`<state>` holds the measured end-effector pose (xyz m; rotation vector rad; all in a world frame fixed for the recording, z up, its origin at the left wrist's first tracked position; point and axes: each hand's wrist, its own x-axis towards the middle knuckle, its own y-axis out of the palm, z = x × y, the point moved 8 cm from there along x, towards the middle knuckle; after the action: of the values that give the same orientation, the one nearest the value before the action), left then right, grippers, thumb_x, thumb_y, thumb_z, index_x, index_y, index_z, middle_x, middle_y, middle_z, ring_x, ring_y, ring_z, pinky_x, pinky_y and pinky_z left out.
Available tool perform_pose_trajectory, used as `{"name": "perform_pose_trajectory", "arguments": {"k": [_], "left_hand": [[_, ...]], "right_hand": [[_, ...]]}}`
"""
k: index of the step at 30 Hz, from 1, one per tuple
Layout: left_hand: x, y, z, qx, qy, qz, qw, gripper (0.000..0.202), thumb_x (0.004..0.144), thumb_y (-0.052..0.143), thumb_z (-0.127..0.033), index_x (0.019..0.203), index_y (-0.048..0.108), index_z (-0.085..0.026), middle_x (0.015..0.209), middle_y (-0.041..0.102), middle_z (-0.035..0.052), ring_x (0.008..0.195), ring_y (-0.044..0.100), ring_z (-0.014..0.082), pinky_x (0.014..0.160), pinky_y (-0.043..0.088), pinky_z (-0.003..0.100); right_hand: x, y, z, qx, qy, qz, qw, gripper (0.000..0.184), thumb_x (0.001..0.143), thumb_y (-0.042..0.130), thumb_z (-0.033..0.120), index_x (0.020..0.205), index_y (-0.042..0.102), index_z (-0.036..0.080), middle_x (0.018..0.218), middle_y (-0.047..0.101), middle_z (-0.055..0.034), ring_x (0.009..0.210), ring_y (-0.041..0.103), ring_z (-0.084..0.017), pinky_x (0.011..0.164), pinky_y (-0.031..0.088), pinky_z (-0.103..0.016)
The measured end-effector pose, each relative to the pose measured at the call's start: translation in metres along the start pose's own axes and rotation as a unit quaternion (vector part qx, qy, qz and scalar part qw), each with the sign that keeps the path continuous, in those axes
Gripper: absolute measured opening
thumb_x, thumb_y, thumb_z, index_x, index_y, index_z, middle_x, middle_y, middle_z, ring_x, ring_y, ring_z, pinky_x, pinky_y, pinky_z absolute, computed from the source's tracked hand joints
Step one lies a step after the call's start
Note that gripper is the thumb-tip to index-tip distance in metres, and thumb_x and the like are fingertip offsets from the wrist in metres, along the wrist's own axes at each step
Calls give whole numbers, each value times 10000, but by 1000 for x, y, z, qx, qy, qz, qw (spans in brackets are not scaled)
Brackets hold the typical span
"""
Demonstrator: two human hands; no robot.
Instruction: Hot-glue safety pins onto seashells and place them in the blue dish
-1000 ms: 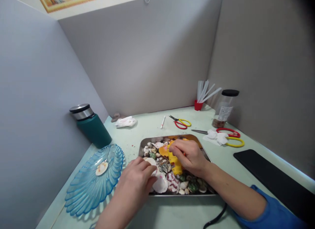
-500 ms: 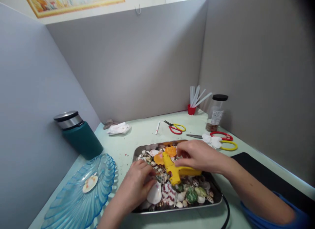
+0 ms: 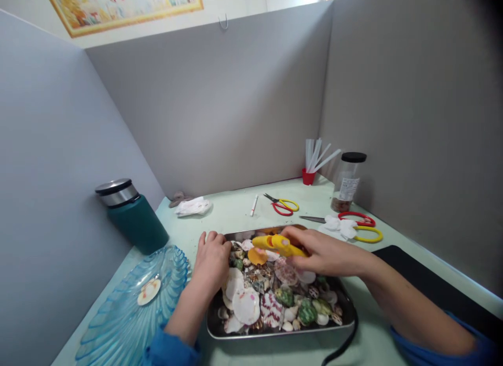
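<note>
My right hand (image 3: 314, 249) is closed around a yellow hot glue gun (image 3: 271, 242) above the back part of a metal tray (image 3: 283, 334). The hand partly hides the glue gun's handle. Seashells of many kinds fill the tray, among them a white scallop shell (image 3: 246, 306), a purple-striped shell (image 3: 271, 309), an orange shell (image 3: 257, 256) and a green snail shell (image 3: 307, 312). At the tray's left edge lies my left hand (image 3: 212, 261), its fingers stretched out and slightly apart; its thumb is hidden. A black cord (image 3: 343, 345) runs past the tray's front right corner.
A blue shell-shaped glass dish (image 3: 118, 319) holding one shell (image 3: 149, 291) stands left, near a teal bottle (image 3: 137, 222). Behind the tray lie a white pen (image 3: 254, 205) and scissors (image 3: 282, 204). Larger scissors (image 3: 367, 234), a jar (image 3: 348, 185) and a red cup (image 3: 308, 176) of glue sticks are at right.
My right hand has lifted and turned the glue gun, which lay on the shells. My left hand has moved from over the shells to the tray's left edge, and its fingers have straightened.
</note>
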<state>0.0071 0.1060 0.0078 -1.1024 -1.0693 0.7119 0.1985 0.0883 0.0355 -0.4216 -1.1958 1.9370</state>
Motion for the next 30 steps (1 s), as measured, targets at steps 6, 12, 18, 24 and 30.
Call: {"name": "perform_pose_trajectory", "arguments": {"k": [6, 12, 18, 24, 30], "left_hand": [[3, 2, 1, 7, -9, -11, 1000, 216, 790, 494, -97, 709, 665, -200, 809, 651, 102, 908, 534, 276, 951, 306, 525], [-2, -13, 2, 2, -21, -38, 999, 221, 808, 451, -61, 756, 621, -191, 815, 661, 87, 959, 539, 265, 1013, 241, 553], [-12, -32, 0, -56, -30, -43, 997, 157, 851, 437, -128, 784, 560, -199, 760, 616, 56, 773, 573, 221, 769, 462, 376], [-23, -35, -38, -262, 45, -8, 964, 164, 891, 426, -154, 824, 568, -203, 802, 603, 49, 783, 569, 191, 710, 453, 309], [-26, -26, -37, -310, 29, 49, 949, 135, 845, 520, -121, 800, 624, -194, 801, 633, 46, 806, 585, 192, 723, 452, 298]], "right_hand": [[1, -5, -4, 29, -1, -26, 999, 186, 790, 543, 234, 966, 494, 199, 792, 573, 18, 685, 509, -144, 587, 355, -224], [3, 5, -3, -17, -7, -35, 999, 391, 755, 597, 232, 1131, 492, 210, 943, 641, -39, 821, 585, -203, 666, 394, -255], [3, 13, -7, -95, -7, 15, 995, 322, 704, 715, 385, 940, 579, 213, 861, 632, -20, 745, 578, -197, 594, 352, -247], [7, 7, 17, -40, -52, -70, 995, 323, 758, 683, 478, 893, 612, 193, 850, 610, -18, 776, 550, -169, 662, 374, -246], [10, 40, 38, -75, -100, -27, 992, 127, 865, 563, 219, 750, 594, 173, 749, 634, -16, 721, 558, -148, 634, 339, -250]]}}
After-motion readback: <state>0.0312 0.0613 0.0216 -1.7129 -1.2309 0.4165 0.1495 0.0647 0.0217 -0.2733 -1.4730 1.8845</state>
